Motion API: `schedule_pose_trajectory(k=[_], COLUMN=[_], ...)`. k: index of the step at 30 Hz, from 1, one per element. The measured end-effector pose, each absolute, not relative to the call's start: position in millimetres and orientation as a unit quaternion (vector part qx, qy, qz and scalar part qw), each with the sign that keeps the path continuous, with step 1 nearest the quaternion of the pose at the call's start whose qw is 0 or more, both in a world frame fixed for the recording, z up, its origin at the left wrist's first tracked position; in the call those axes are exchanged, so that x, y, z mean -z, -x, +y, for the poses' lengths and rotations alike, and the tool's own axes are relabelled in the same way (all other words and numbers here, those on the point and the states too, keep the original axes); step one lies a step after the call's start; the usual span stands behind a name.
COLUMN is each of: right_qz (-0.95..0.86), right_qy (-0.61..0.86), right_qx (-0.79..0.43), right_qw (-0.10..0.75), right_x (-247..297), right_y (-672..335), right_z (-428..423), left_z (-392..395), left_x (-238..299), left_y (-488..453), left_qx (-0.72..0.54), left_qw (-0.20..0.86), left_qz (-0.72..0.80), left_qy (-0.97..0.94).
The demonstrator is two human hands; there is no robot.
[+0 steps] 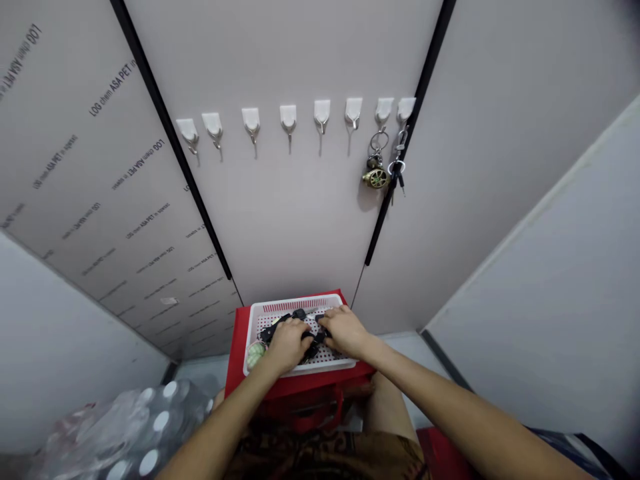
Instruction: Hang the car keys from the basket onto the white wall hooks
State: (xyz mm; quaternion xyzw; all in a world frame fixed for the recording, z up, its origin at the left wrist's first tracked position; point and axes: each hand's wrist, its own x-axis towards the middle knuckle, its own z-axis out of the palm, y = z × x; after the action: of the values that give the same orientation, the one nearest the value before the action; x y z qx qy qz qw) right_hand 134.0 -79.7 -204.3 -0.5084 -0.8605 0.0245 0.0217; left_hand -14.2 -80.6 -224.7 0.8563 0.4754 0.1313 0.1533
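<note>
A white perforated basket (pixel 265 310) sits on a red stool (pixel 239 347) in front of me. It holds several dark keys and key fobs (pixel 299 314) and a pale green round item (pixel 255 354). My left hand (pixel 287 345) and my right hand (pixel 344 331) both reach into the basket, fingers curled onto the dark keys between them. What each finger grips is hidden. On the wall above runs a row of white adhesive hooks (pixel 289 117). A brass keyring (pixel 376 175) and a black key bunch (pixel 397 168) hang on the two rightmost hooks.
Grey panel walls close in on both sides, with black joint strips (pixel 170 137). A shrink-wrapped pack of water bottles (pixel 145 427) lies at the lower left. My patterned clothing (pixel 325 453) and bare knee (pixel 387 407) are below the stool.
</note>
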Motion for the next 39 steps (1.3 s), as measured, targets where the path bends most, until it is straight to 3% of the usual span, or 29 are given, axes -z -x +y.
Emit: schedule_pose_trajectory(k=[4, 10, 12, 17, 22, 26, 30, 34, 39], right_qz=[-0.859, -0.805, -0.785, -0.823, -0.786, -0.747, -0.702, -0.617, -0.628], right_qy=[0.508, 0.532, 0.552, 0.513, 0.489, 0.456, 0.464, 0.454, 0.415], right_qx=[-0.051, -0.158, -0.152, -0.157, -0.255, -0.326, -0.369, -0.492, -0.476], right_qw=[0.03, 0.211, 0.238, 0.186, 0.28, 0.358, 0.394, 0.413, 0.454], right_x=[207, 194, 188, 187, 185, 177, 172, 169, 166], right_y=[-133, -146, -151, -154, -143, -133, -130, -132, -129], right_z=[-77, -70, -69, -74, -79, -79, -77, -72, -69], left_z=[-83, -81, -77, -67, -61, -58, -56, -56, -53], left_x=[220, 220, 220, 210, 197, 192, 182, 166, 153], left_y=[14, 11, 10, 6, -2, -6, -8, -11, -17], left_qx=[-0.117, -0.212, -0.267, -0.382, -0.46, -0.496, -0.523, -0.543, -0.56], left_qw=[0.144, 0.192, 0.252, 0.464, 0.604, 0.647, 0.675, 0.706, 0.722], left_qz=[0.471, 0.493, 0.507, 0.478, 0.453, 0.416, 0.364, 0.303, 0.278], left_qy=[-0.863, -0.822, -0.78, -0.641, -0.468, -0.403, -0.373, -0.338, -0.298])
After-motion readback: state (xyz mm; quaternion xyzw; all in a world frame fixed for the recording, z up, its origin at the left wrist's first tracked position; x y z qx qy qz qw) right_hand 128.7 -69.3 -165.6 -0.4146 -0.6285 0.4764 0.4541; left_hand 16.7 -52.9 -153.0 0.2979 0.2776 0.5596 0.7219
